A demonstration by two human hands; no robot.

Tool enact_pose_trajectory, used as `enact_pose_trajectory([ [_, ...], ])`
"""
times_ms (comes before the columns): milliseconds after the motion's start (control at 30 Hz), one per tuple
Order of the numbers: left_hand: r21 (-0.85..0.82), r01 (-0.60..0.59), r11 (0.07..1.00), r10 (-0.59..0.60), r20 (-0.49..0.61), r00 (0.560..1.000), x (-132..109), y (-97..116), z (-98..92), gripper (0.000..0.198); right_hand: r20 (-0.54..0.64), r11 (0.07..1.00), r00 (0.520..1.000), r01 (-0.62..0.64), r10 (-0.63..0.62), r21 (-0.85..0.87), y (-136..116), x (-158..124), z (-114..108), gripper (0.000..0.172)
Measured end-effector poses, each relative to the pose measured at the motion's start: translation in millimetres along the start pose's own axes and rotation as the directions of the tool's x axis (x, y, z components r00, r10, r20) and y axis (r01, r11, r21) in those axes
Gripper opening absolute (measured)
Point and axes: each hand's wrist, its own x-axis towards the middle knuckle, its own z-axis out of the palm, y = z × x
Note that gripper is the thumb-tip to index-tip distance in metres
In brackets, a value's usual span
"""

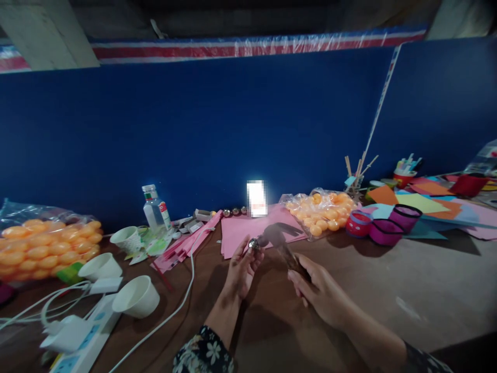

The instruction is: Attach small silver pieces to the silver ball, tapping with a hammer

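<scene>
My left hand (243,272) pinches a shiny metal ball (253,243) between thumb and fingers, raised over the brown table. Wrapped round the wooden handle of a claw hammer (278,237) is my right hand (312,282). The hammer's striking face is right beside the ball; I cannot tell whether they touch. Beyond both hands lie pink paper sheets (233,235). A few more metal balls (235,211) sit in a row along the back edge of the paper, by the blue panel.
Bags of orange balls lie at left (50,246) and right (322,212). Nearer left are white paper cups (136,298), a power strip (87,339) and a white cable (190,285). A glass bottle (156,211) stands behind. Purple fabric cups (386,231) and coloured paper (423,202) are at right.
</scene>
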Motion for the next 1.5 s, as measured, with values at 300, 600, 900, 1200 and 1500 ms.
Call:
enact_pose_trajectory([
  [300,-0.016,-0.057,0.998,0.057,-0.018,0.998,3.2,-2.2,-1.5,0.03,-0.01,1.0,1.0,-0.006,0.006,0.012,-0.1,-0.9,4.7,0.012],
  [600,0.169,-0.087,0.982,0.105,-0.104,0.989,0.7,-3.0,2.9,0.045,-0.041,1.0,0.999,0.017,-0.017,0.002,-0.9,-1.7,7.7,0.017],
  [900,0.122,-0.118,0.985,0.131,-0.107,0.986,1.6,-3.3,2.4,0.04,-0.034,1.0,0.999,0.018,-0.018,-0.011,-0.3,-1.8,7.7,0.017],
  [1200,0.078,-0.098,0.992,0.106,-0.108,0.988,1.6,-3.6,1.6,0.043,-0.014,1.0,1.0,-0.014,0.014,0.005,4.7,-3.2,7.5,0.016],
  [1500,0.213,-0.08,0.974,0.112,-0.143,0.983,4.1,-7.0,-1.8,0.051,-0.03,1.0,0.999,0.014,-0.014,-0.016,-0.8,-1.8,1.6,0.016],
])
